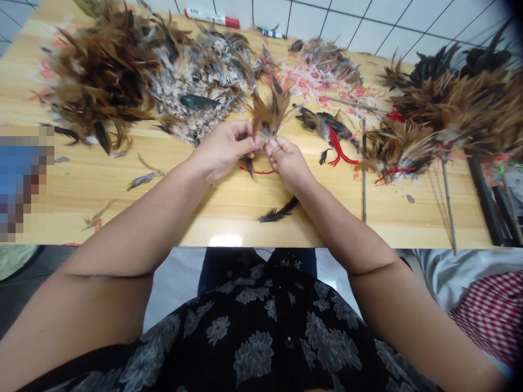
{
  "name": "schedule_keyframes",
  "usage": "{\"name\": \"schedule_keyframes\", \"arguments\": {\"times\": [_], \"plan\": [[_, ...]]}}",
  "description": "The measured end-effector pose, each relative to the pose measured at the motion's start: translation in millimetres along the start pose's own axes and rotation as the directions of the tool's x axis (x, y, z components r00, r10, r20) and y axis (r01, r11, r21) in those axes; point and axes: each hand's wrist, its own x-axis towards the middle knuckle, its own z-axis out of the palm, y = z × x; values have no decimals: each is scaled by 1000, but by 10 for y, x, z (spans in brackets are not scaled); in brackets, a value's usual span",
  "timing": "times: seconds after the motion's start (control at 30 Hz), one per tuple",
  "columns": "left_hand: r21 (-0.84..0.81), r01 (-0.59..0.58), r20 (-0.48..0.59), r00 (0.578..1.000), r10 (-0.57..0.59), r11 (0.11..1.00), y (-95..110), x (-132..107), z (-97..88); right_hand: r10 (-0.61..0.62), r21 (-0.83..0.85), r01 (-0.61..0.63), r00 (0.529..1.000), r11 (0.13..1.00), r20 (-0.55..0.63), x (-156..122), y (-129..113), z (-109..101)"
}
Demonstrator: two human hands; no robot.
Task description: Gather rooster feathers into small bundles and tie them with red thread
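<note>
A small bunch of brown feathers (270, 111) stands upright between my hands, tips pointing away from me. My left hand (231, 147) pinches its base between thumb and fingers. From the other side my right hand (288, 160) grips the same base, its thumb almost meeting the left one. Below the hands a red string (265, 172) lies on the wooden table (229, 209). Nearer to me, by my right wrist, is a loose black feather (279, 211). Right of my hands lies a dark feather bundle (327, 122) with red string ends (339, 147).
A brown feather pile (102, 71) and a grey-white one (196, 81) fill the back left. Pink and white strands (302, 79) lie behind my hands. Feather dusters (445, 109) with thin sticks (448, 201) crowd the right. A red-capped marker (211, 17) rests by the tiled wall.
</note>
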Motion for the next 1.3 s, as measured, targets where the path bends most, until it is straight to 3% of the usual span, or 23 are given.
{"name": "schedule_keyframes", "arguments": {"times": [0.2, 0.43, 0.53, 0.63, 0.77, 0.93, 1.03, 1.3], "plan": [[-122, 11, 34, 999, -7, 992, -26, -4, 53, 14, -36, -13, 999, 999, 46, -38, -24, 12], [-66, 71, 61, 996, -67, 995, -41, 1, -31, 52, -15, -51, 995, 999, 89, -105, -83, 41], [92, -10, -25, 1000, 12, 996, 99, 8, -174, 70, 19, -70, 997, 997, 39, -88, -95, 16], [371, -91, -137, 979, 151, 924, 241, 23, -384, 108, 100, -105, 994, 989, -25, -48, -103, -43], [563, -76, -14, 995, 102, 823, 272, 47, -569, 128, 157, -116, 989, 981, -70, -3, -106, -114], [625, -141, 218, 976, 2, 768, 134, 84, -533, 87, 124, -73, 990, 990, -109, 33, -72, -131], [675, -137, 207, 978, -7, 725, 95, 92, -462, 75, 91, -65, 990, 994, -117, 52, -28, -133], [628, -128, 120, 991, 67, 768, 107, 103, -405, 62, 69, -54, 991, 996, -115, 56, 44, -122]]}}
